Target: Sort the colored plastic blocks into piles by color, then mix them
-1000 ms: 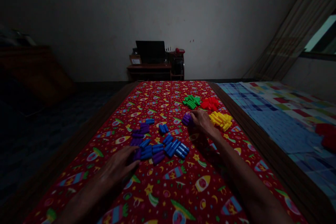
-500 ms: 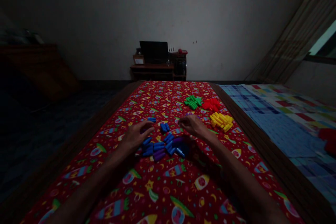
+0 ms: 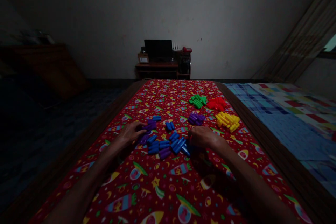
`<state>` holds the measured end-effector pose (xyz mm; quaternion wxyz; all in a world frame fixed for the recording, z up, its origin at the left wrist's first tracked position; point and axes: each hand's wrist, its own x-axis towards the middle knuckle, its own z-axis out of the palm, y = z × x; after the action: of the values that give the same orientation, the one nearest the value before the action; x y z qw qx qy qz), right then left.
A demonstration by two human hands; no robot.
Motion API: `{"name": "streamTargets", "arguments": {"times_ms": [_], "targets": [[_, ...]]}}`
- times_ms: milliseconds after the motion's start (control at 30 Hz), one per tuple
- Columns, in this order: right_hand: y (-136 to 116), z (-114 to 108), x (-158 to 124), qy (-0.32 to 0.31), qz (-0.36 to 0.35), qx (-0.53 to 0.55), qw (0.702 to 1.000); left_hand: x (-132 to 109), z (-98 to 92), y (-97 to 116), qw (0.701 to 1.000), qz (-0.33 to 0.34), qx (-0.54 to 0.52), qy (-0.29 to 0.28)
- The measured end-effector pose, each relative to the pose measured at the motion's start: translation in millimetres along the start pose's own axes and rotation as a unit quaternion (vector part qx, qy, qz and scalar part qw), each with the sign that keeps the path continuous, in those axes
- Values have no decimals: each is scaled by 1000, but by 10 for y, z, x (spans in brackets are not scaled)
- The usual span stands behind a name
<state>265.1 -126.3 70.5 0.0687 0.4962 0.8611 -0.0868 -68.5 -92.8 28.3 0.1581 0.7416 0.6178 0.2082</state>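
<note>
My left hand (image 3: 131, 133) is at the left edge of a loose cluster, thumb and fingers apart, its fingertips at some purple pieces (image 3: 151, 125). These are short, tube-like plastic pieces. My right hand (image 3: 201, 136) is curled closed on the cluster's right side, beside several blue pieces (image 3: 178, 145); whatever its fingers hold is hidden. One purple piece (image 3: 165, 153) lies at the near side of the blue ones. A pair of blue pieces (image 3: 169, 126) sits apart, farther back. Just beyond my right hand is a purple pile (image 3: 196, 119).
Farther right lie a green pile (image 3: 198, 101), a red pile (image 3: 216, 104) and a yellow pile (image 3: 228, 121). All rest on a red patterned cloth (image 3: 162, 189). A desk with a monitor (image 3: 158, 50) stands against the wall. Checked bedding (image 3: 265, 112) is at the right.
My right hand has come back from over the purple pile toward the blue pieces, uncovering the pile. My left hand has drawn slightly left, showing purple pieces. The view has shifted a little.
</note>
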Motion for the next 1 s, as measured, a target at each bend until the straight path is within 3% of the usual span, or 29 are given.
{"name": "streamTargets", "arguments": {"times_ms": [133, 267, 500, 667, 733, 900, 1000], "targets": [[6, 45, -139, -8, -32, 38, 999, 9, 7, -8, 1000, 1, -11, 28], [188, 39, -165, -9, -46, 131, 990, 35, 76, -21, 1000, -1, -17, 12], [669, 235, 87, 241, 43, 160, 956, 15, 9, 147, 997, 2, 7, 75], [622, 269, 124, 331, 37, 164, 928, -5, 115, 549, 996, 51, -62, 24], [525, 231, 99, 328, 7, 208, 922, 3, 234, 774, 993, 89, -82, -12], [259, 201, 48, 208, -99, 272, 934, 93, 538, 1296, 981, 165, -97, -42], [274, 196, 35, 217, -58, 222, 949, 181, 596, 1363, 978, 175, -109, -44]]}}
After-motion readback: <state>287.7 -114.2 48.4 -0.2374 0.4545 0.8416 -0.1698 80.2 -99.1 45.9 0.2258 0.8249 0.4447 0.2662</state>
